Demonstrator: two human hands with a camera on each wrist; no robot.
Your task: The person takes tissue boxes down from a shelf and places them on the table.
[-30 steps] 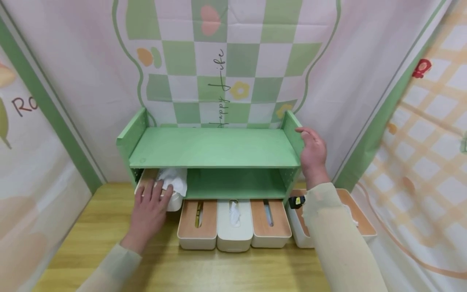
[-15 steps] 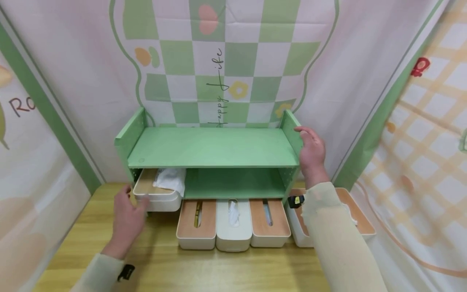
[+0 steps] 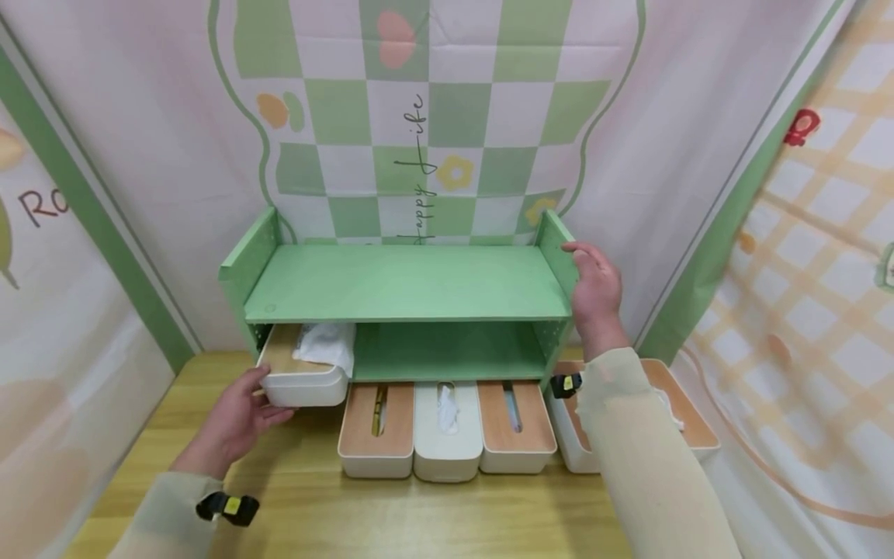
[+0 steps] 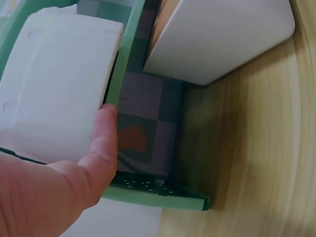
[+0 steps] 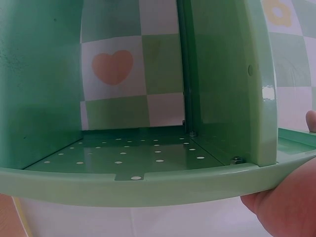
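A white tissue box (image 3: 307,388) with a wood-look lid sits at the left end of the green shelf's (image 3: 412,283) middle level, its front jutting past the board. White tissue (image 3: 327,344) lies over its lid. My left hand (image 3: 233,415) is at the box's front left corner, fingertips at its side and thumb extended below the front. In the left wrist view, a straight finger (image 4: 104,143) lies along the box's lower edge. My right hand (image 3: 598,295) grips the right side panel (image 5: 148,190) of the shelf, with a fingertip showing past the panel in the right wrist view.
Below the shelf, on the wooden table (image 3: 433,520), stand a wood-lidded box (image 3: 359,442), a white-topped tissue box (image 3: 461,450) and another wood-lidded box (image 3: 499,442). A larger wood-topped box (image 3: 687,419) stands to the right. A checked curtain (image 3: 517,116) hangs behind.
My left hand has come off the box's top, swung to its left, then come in at its front left corner. The box's front has turned slightly. My right hand stays on the panel.
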